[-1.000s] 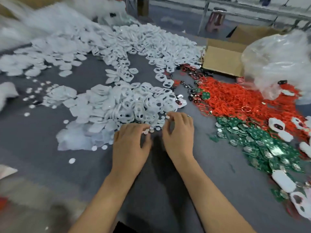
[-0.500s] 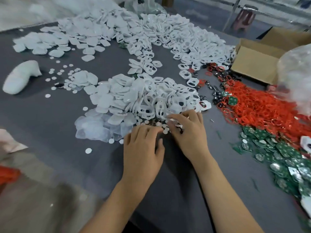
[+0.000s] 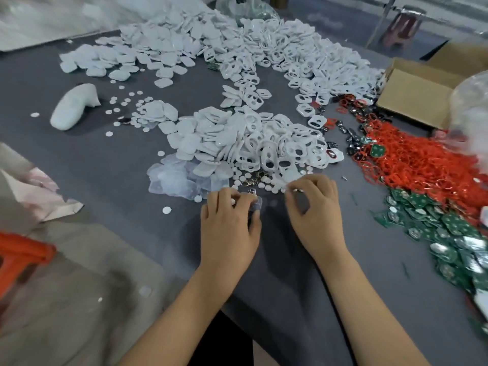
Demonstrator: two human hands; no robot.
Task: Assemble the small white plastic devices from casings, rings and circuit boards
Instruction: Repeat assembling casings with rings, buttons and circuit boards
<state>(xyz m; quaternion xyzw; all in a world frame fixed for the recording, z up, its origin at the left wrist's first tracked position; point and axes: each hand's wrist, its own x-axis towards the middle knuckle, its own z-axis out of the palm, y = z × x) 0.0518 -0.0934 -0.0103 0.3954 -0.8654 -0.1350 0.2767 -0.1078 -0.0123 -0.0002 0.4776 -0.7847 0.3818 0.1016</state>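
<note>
Both forearms are bare from the bottom edge of the view up to the wrists, with no sleeve showing on either. The left hand [image 3: 229,225] and the right hand [image 3: 315,211] wear no gloves, rings, watch or bracelet (nails look short, though blur hides finer detail).

A dark grey cloth-covered table [image 3: 111,165] is seen strewn with glossy white plastic casings [image 3: 266,151] and small white round discs [image 3: 166,210]. Bright red thin rings [image 3: 412,165] are heaped beside green circuit boards with silver spots [image 3: 449,233]. A plain brown cardboard box [image 3: 412,99] is shown behind.
</note>
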